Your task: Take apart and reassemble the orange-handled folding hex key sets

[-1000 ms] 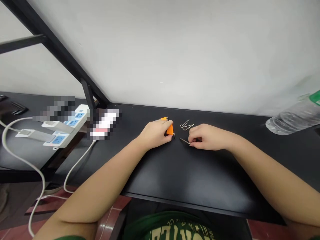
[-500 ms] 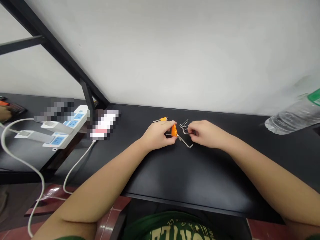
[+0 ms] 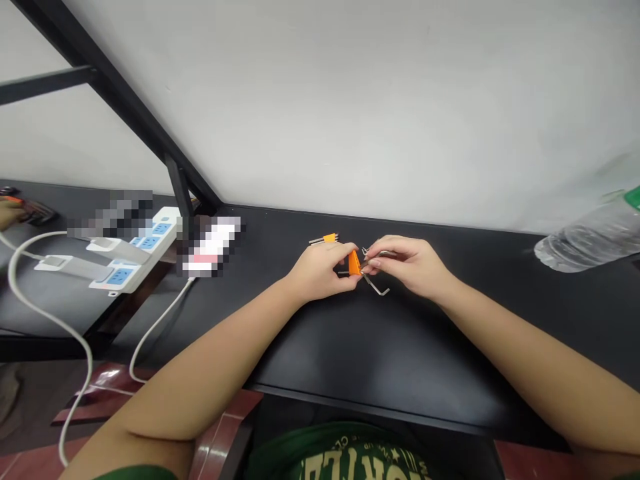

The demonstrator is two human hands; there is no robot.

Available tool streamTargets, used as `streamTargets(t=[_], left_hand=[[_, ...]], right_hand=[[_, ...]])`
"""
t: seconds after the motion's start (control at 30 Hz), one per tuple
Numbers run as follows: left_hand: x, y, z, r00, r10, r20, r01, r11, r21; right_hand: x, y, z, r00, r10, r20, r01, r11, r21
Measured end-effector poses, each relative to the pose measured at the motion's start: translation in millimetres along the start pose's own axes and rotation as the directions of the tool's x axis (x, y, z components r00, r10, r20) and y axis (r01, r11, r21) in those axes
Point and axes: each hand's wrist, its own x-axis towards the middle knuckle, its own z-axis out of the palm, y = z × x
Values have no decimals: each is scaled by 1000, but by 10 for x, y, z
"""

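Between thumb and fingers, my left hand grips an orange hex key holder above the black table. My right hand pinches a metal hex key, with its fingertips close against the holder's right side. Whether the key's end sits in a hole is hidden by the fingers. Just below, a bent hex key extends to the right from near the holder; I cannot tell if it touches it. Behind my left hand lies an orange piece with dark keys in it.
A clear bottle with a green cap lies at the right. On the left are a white power strip with chargers, a blurred phone on a white cable, and a black metal frame. Another person's hand shows at the far left.
My right hand has moved left with a hex key, up to the orange holder. My left hand keeps its grip on the holder, almost in the same place.
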Motion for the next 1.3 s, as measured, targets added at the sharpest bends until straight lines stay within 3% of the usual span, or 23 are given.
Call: streamTargets(t=[0.33,0.53,0.67,0.77,0.9,1.0,1.07,1.13,1.2,1.3], left_hand=[[-31,-97,49,999,12,-39,-12,1000,-1],[-38,-115,75,994,48,-103,-48,999,10],[-40,-112,66,990,23,-139,-24,1000,0],[-39,-108,50,988,33,-152,-29,999,29],[-39,-53,41,990,91,-112,-81,993,88],[-39,-1,44,992,110,-54,-103,988,115],[-38,11,40,995,96,-20,-93,987,129],[-35,2,26,997,71,14,-72,987,142],[-35,-15,9,998,32,54,-40,987,153],[-39,-24,-3,995,-7,100,-8,988,153]], right_hand=[[5,102,-38,983,-159,97,180,947,-266],[7,151,-55,992,-57,114,81,972,-222],[14,132,-100,976,61,208,-80,993,83],[18,181,-44,972,169,163,-202,957,207],[16,309,141,971,232,64,-239,957,163],[0,299,140,978,203,44,-198,976,-87],[-50,204,23,998,69,-8,-67,907,-416],[-148,79,-119,996,-89,-23,46,704,-708],[-277,-10,-198,997,-45,56,71,564,-823],[-437,1,-118,983,99,156,104,398,-911]])
